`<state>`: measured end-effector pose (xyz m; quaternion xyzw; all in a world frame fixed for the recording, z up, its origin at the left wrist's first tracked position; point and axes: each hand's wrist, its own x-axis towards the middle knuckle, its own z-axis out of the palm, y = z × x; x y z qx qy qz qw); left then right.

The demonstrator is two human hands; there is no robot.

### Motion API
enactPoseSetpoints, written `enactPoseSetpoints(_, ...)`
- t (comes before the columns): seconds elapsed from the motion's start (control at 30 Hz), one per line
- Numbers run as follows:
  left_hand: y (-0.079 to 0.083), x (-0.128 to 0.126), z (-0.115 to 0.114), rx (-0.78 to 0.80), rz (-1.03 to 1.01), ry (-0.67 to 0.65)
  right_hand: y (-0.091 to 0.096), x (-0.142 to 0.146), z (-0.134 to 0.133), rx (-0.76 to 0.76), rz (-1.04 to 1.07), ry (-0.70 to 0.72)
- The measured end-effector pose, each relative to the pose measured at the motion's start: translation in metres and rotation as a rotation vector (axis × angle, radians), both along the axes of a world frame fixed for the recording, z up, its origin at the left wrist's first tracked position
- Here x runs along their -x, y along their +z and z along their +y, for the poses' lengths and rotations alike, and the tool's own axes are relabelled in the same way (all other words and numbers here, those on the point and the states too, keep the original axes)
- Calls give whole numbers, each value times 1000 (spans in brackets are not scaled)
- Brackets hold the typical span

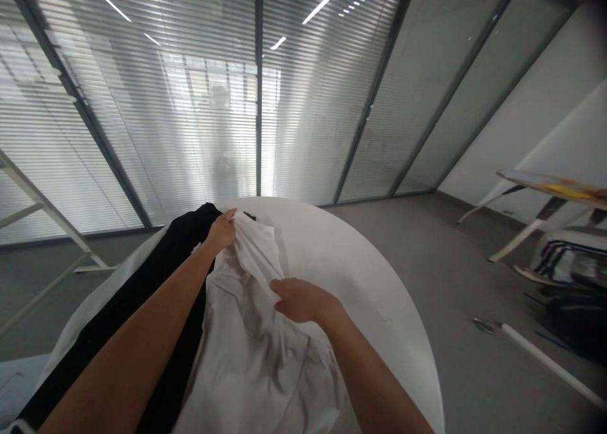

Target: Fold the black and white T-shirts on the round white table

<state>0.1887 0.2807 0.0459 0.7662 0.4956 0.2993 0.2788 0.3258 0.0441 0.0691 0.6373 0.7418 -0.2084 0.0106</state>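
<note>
The background is filled by a glass partition with blinds (pixel 308 136), divided by dark upright frames. Below it, a grey floor (pixel 427 263) is seen. The foreground is occupied by a round white desk (pixel 360 276), its right half left bare.

On the desk, a black garment (pixel 128 295) is stretched along the left side, partly hidden by the left forearm. A rumpled white garment (pixel 251 333) is spread just beside it, from the near edge toward the far rim; how far the black one is overlapped cannot be told.

On the right, a second desk (pixel 535 179) is partly shown, well apart from the first. On the left, a pale metal frame (pixel 47 204) is cut off by the edge of the view. A white pole (pixel 545 359) is seen at lower right.

The far, narrow end of the white garment is pinched between the fingers of the left hand (pixel 222 233). Its right edge is touched by the right hand (pixel 301 300), whose fingers are bent, the thumb slightly apart; whether cloth is gripped there cannot be told.
</note>
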Motion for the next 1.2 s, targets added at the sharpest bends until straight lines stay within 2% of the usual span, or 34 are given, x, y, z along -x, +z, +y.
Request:
enactPoseSetpoints(0.17,-14,12,-5,-124,248,106,8,15,1,11,206,174)
enactPoseSetpoints(0.3,-9,19,-22,-65,420,243,13,18,2,230,413,238)
enactPoseSetpoints(0.4,-5,25,-31,51,592,154,15,16,1,431,568,259)
enactPoseSetpoints(0.47,-6,30,-36,61,658,92,15,15,1,490,654,289)
enactPoseSetpoints(0.73,-7,39,-62,13,631,43,16,13,1,469,822,394)
enactPoseSetpoints(0.87,-12,37,-73,-71,618,111,15,13,3,448,702,315)
enactPoseSetpoints(0.97,-15,38,-72,-119,692,61,8,5,7,355,613,198)
enactPoseSetpoints(1.03,-16,40,-68,-138,736,5,0,-5,13,196,537,3)
enactPoseSetpoints(1.13,-13,48,-59,-145,767,-73,-20,-19,24,-133,299,-367)
enactPoseSetpoints(1.17,-11,52,-56,-158,791,-128,-28,-21,28,-207,235,-431)
enactPoseSetpoints(1.2,-10,55,-53,-175,822,-190,-35,-22,32,-240,195,-428)
